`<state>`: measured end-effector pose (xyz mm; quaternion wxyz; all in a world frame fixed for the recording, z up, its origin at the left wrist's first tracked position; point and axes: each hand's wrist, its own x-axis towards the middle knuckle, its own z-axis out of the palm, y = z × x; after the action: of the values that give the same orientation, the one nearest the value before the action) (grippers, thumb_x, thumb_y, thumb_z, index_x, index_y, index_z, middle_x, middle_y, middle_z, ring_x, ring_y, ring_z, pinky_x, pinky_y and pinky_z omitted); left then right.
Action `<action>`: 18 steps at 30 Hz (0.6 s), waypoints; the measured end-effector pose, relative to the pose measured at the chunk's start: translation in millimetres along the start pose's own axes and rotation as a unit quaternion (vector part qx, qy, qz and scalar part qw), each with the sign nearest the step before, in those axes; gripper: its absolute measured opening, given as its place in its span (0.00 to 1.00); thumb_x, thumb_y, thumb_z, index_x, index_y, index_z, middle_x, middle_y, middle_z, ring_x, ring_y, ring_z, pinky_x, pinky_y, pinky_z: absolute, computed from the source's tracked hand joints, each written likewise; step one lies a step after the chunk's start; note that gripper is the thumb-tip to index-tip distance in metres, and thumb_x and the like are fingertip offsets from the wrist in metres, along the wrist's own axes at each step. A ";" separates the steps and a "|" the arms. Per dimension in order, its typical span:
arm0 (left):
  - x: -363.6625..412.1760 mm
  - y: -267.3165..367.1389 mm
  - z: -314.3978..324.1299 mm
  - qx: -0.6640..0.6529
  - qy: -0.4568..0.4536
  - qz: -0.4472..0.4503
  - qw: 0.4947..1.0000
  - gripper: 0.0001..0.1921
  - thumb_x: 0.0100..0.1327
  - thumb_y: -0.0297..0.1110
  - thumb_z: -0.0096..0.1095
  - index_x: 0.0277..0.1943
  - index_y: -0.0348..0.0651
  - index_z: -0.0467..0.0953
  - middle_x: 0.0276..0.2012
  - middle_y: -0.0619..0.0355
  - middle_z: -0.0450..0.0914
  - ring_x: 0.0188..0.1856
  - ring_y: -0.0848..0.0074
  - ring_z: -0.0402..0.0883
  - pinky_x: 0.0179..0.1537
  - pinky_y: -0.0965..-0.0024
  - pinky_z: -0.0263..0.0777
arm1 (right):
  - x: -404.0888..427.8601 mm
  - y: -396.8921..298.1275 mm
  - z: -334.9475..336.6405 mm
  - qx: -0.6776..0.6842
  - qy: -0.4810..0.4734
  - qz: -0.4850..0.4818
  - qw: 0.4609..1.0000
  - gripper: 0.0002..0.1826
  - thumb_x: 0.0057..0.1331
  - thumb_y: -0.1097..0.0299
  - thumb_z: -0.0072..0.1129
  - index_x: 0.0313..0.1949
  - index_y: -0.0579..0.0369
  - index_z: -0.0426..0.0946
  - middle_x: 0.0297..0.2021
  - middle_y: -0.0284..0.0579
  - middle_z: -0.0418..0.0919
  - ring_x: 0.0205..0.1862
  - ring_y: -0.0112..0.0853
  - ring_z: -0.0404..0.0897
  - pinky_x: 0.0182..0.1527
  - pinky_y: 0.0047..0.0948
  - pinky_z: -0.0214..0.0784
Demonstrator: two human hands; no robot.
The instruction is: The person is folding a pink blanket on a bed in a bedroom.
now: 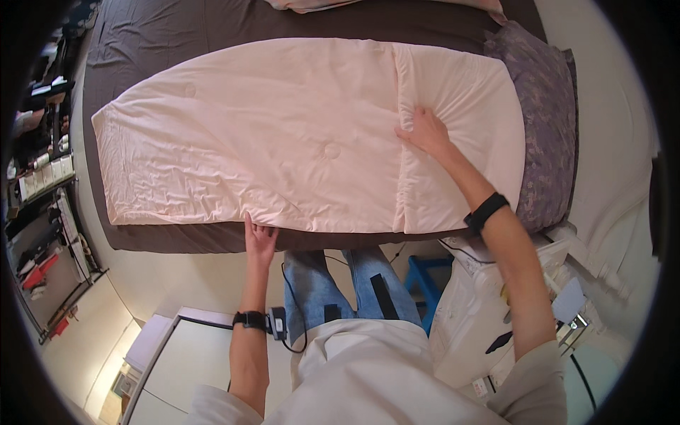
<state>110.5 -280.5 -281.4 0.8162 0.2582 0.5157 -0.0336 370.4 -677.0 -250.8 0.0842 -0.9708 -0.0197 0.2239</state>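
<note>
A pale pink quilt (297, 122) lies folded lengthwise over a bed with a dark brown fitted sheet (175, 236). Its right part is turned over, leaving a gathered edge that runs from back to front. My right hand (427, 130) rests on the quilt at that edge, fingers partly curled; whether they pinch the fabric cannot be told. At the quilt's front edge, left of centre, is my left hand (260, 236), its fingertips touching or slightly under the hem. How firmly it holds is hidden. Creases spread across the quilt's front left part.
A purple patterned pillow (547, 127) lies at the bed's right end. Another light cloth (382, 4) shows at the far edge. A blue plastic stool (425, 281) and a cluttered white cabinet (467, 297) stand at the front right. Shelves with many items (48, 175) line the left.
</note>
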 end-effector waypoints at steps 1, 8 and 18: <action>10.0 9.8 -8.4 -0.024 0.005 0.017 1.000 0.26 0.68 0.48 0.55 0.62 0.43 0.64 0.60 0.58 0.70 0.61 0.68 0.69 0.61 0.56 0.64 | -5.5 -8.7 7.5 -0.004 0.028 0.011 1.000 0.29 0.55 0.52 0.62 0.49 0.60 0.69 0.53 0.59 0.72 0.52 0.50 0.73 0.51 0.43 0.69; 0.5 29.9 -1.9 0.173 0.189 0.201 0.945 0.17 0.68 0.38 0.56 0.54 0.36 0.72 0.42 0.55 0.81 0.41 0.71 0.82 0.39 0.68 0.79 | -7.3 26.3 1.0 0.117 0.044 0.116 0.985 0.23 0.59 0.62 0.59 0.51 0.60 0.70 0.42 0.59 0.79 0.48 0.52 0.77 0.50 0.46 0.69; -58.2 -44.0 133.7 0.699 -0.221 0.151 0.664 0.23 0.60 0.47 0.63 0.54 0.45 0.73 0.45 0.49 0.82 0.43 0.62 0.83 0.43 0.64 0.76 | -17.3 124.2 13.9 0.250 0.173 0.143 0.942 0.23 0.58 0.59 0.58 0.50 0.60 0.73 0.42 0.60 0.80 0.47 0.51 0.79 0.50 0.42 0.69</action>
<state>179.5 -391.8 -203.7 0.4805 0.8118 0.0990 -0.3166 348.8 -798.5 -277.0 0.2937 -0.9346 0.1912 0.0603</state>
